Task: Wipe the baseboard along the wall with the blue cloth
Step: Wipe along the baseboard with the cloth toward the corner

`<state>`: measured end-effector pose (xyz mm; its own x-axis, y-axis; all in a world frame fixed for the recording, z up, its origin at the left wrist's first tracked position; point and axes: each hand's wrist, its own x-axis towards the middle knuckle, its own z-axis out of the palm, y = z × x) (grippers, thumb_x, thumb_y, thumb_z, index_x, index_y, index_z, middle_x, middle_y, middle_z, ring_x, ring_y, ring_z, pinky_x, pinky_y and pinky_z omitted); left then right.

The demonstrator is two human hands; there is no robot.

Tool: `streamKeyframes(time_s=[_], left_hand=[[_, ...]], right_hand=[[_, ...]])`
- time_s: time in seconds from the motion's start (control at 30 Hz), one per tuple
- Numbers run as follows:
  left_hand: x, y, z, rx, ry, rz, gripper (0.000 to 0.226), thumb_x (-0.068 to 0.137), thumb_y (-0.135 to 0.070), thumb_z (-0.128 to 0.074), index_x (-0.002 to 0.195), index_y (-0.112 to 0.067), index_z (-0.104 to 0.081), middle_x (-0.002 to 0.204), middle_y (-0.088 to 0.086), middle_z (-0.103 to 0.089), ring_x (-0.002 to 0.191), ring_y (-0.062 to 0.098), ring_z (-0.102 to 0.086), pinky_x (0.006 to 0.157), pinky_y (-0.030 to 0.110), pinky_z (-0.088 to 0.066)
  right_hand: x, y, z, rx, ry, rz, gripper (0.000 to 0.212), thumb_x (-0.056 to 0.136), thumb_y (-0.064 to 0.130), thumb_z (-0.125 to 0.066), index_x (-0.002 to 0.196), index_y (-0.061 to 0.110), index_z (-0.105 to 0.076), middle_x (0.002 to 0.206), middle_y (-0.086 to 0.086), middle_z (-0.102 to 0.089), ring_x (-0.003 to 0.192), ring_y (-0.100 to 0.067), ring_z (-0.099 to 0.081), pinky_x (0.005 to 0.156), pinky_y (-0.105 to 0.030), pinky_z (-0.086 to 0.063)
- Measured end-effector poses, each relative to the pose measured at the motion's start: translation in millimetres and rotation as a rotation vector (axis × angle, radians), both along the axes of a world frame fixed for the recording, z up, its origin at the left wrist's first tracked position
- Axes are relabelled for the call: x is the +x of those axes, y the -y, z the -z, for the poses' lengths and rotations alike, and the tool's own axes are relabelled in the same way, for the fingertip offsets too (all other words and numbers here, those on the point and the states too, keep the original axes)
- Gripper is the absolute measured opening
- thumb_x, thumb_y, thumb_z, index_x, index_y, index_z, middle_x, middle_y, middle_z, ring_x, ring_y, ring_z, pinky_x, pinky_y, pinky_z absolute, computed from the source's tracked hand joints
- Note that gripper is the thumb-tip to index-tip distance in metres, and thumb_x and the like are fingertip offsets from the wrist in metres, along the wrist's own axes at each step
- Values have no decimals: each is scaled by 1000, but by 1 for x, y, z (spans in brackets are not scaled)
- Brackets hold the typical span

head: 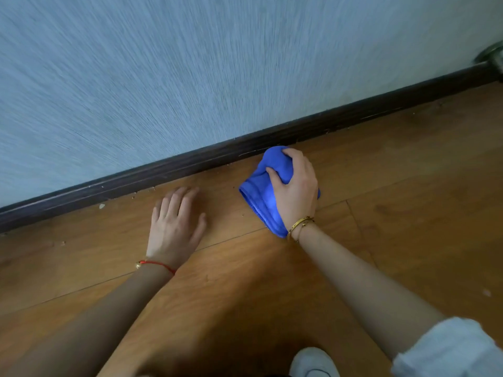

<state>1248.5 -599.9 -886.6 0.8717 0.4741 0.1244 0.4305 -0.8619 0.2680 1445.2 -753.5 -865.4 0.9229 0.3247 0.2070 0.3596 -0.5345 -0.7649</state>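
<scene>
Two hands are in view, and one cloth. The right hand (295,186) is closed around a bunched blue cloth (261,191), fingers curled over its top, with the loose end of the cloth trailing back under the wrist. The front of the cloth sits right at the foot of the baseboard (190,163), touching or almost touching it; the picture is too blurred there to tell which. The left hand (175,227) holds nothing: it lies flat and open on the floor, fingers spread and pointing toward the wall, a little way short of the baseboard.

Each wrist carries jewellery: one red string bracelet (159,265) on the left, two thin gold bracelets (300,223) on the right. A pale rolled sleeve (451,349) shows on the right arm, and one white shoe (313,363) at the bottom edge.

The floor (394,186) is brown wooden planks with a few small crumbs and flecks scattered near the wall. The baseboard is a dark strip running diagonally across the view, below a pale blue-grey textured wall (163,77). A metal object (492,57) sits at the far right end, too blurred to identify.
</scene>
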Motion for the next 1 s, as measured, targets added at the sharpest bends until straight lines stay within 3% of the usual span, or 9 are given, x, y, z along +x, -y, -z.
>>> streamKeyframes(time_s=[0.3, 0.43, 0.63, 0.87, 1.0], left_hand=[[9, 8, 36, -11, 42, -128, 56, 94, -35, -52, 143, -8, -53, 150, 13, -50, 134, 37, -48, 115, 54, -33], [9, 7, 39, -4, 70, -133, 55, 94, -35, -53, 141, -7, -55, 149, 13, -51, 134, 37, -48, 116, 55, -32], [8, 4, 41, -12, 86, -116, 51, 94, -37, -54, 132, -2, -57, 149, 14, -51, 133, 37, -47, 115, 55, -32], [8, 6, 38, -30, 96, -121, 54, 94, -32, -58, 141, -6, -55, 149, 13, -50, 136, 35, -45, 118, 52, -27], [8, 5, 39, -56, 92, -130, 55, 93, -32, -59, 141, -7, -54, 151, 11, -48, 138, 33, -44, 118, 53, -27]], right_hand=[[0, -28, 31, -24, 87, 8, 34, 85, 23, -76, 114, 10, -62, 100, -3, -64, 92, -18, -57, 77, -28, -48], [-19, -57, 40, 44, 89, 120, 29, 84, 22, -77, 105, 6, -64, 92, -6, -64, 86, -22, -59, 76, -32, -49], [-49, -78, 43, -14, 217, -135, 19, 77, 11, -79, 89, 5, -66, 83, -8, -63, 76, -25, -56, 71, -37, -48], [5, -40, 41, 40, 126, 173, 20, 84, 17, -73, 98, 6, -64, 93, -8, -63, 90, -24, -59, 79, -39, -51], [-22, -59, 40, -31, 235, -51, 22, 79, 13, -79, 92, 3, -65, 90, -11, -62, 84, -25, -58, 74, -31, -49]])
